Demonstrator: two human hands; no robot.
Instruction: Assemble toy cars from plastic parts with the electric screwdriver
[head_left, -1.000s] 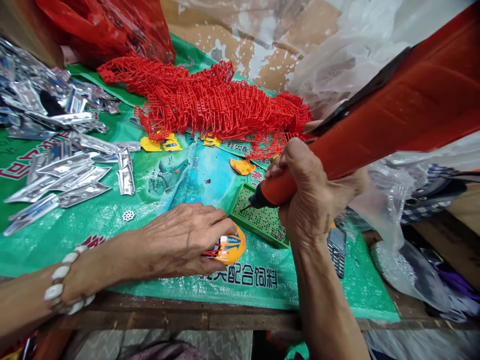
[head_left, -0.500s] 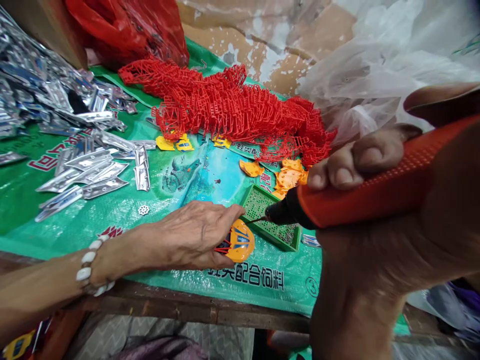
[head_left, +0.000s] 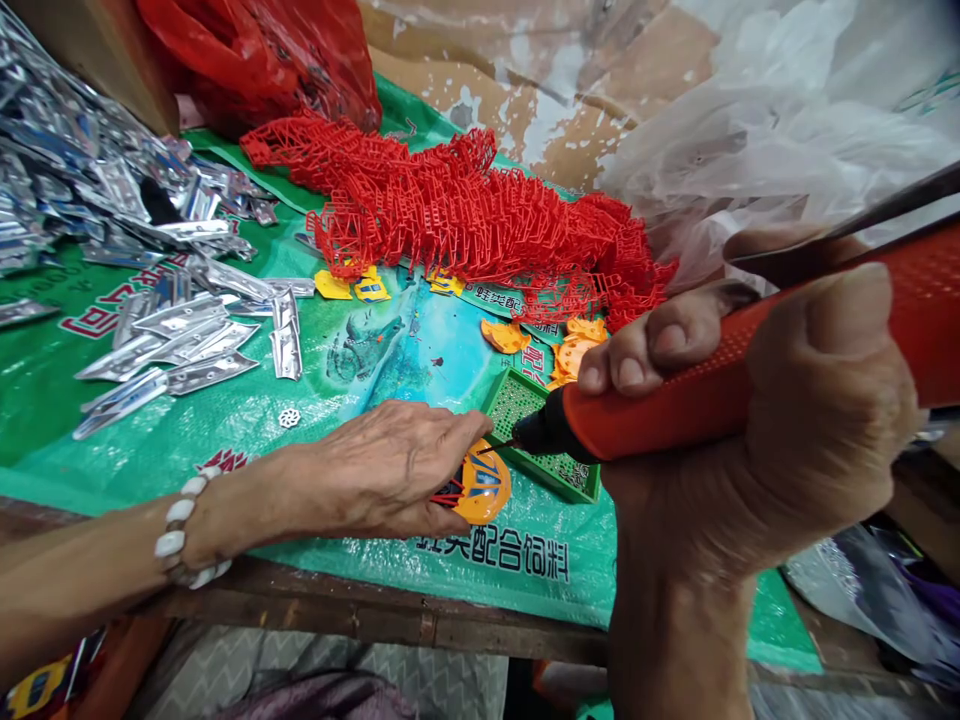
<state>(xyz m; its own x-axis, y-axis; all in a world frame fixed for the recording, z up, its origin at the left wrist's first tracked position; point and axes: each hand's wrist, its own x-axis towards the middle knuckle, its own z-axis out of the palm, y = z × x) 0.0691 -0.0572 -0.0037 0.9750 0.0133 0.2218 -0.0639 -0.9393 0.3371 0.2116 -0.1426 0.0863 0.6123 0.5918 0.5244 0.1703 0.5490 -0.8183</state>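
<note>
Currently, orange shell (head_left: 489, 492) is held by left hand (head_left: 382, 468) beside tray (head_left: 589, 485); screwdriver (head_left: 667, 415) is gripped by right hand (head_left: 817, 410); driving looks unfinished, red frames (head_left: 465, 215) behind tray seemingly left.

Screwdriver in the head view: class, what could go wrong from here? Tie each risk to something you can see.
1. The bit of the screwdriver is close to the left hand, so a slip could hurt it.
2. The orange part looks curved and shiny, so the bit might skid and scratch it.
3. The tray sits just by the screwdriver's nose; a knock might spill its small pieces.
</note>
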